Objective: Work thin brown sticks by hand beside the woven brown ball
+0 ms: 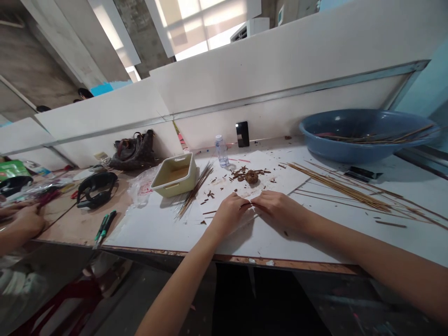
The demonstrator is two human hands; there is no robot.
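Note:
My left hand (229,213) and my right hand (275,207) meet over the white sheet (168,233), fingertips almost touching. Both sets of fingers are pinched together; whatever they grip is too small and hidden to make out. Just beyond them lies a brown, clay-like lump (251,177) with several short brown pieces (239,175) around it. Left of my hands, a bundle of thin sticks (196,191) rests beside a pale yellow-green tub (175,186). Long tan sticks (339,186) lie spread to the right of my right hand.
A large blue basin (350,151) holding sticks stands back right. A clear bottle (221,153) and a phone (242,134) are near the partition. To the left are a dark handbag (135,154), a black headset-like band (96,191), green-handled tools (105,227) and another person's hand (26,221).

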